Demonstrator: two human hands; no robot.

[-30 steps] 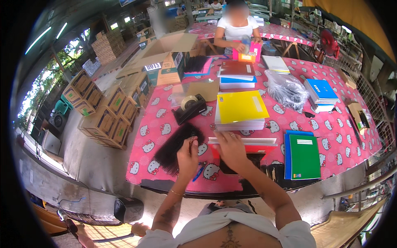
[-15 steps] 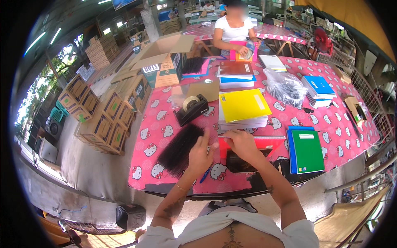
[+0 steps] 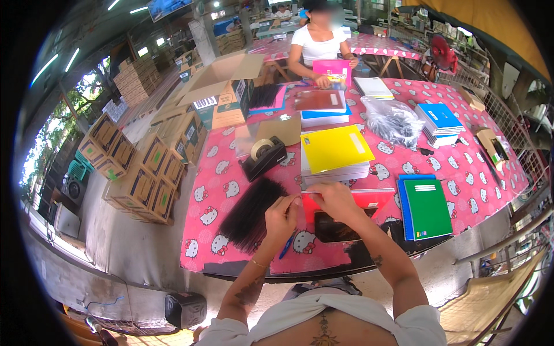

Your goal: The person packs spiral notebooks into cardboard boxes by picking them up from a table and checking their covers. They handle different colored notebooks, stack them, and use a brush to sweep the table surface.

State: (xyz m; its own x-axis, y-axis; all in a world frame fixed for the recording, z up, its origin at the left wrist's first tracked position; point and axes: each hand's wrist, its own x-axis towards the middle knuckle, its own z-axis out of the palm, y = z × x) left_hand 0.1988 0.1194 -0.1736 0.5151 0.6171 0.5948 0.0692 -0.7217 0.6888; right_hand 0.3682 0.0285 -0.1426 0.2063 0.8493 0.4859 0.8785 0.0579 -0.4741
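Note:
A red notebook (image 3: 369, 199) stands on its edge in front of me, its spine edge up. My right hand (image 3: 333, 203) is closed on its upper left corner. Beside that corner my left hand (image 3: 281, 218) has its fingertips pinched together; whatever they hold is too small to make out. A bundle of thin black strands (image 3: 248, 216) lies just left of my left hand. Behind the red notebook is a stack of notebooks with a yellow cover (image 3: 337, 150) on top. A blue pen (image 3: 286, 247) lies below my left hand, and a dark box-like object (image 3: 340, 229) sits below the notebook.
A black tape dispenser (image 3: 264, 158) stands beyond the strands. Green and blue notebooks (image 3: 428, 207) lie at right; a plastic bag (image 3: 392, 121) and blue notebooks (image 3: 441, 120) lie farther back. Across the table a person (image 3: 320, 43) handles a pink notebook. Cardboard boxes (image 3: 141, 179) are stacked at left.
My left hand's fingers have closed from spread to a pinch near the notebook's corner. The person across has lowered a hand and shifted the pink notebook. My right hand keeps its grip.

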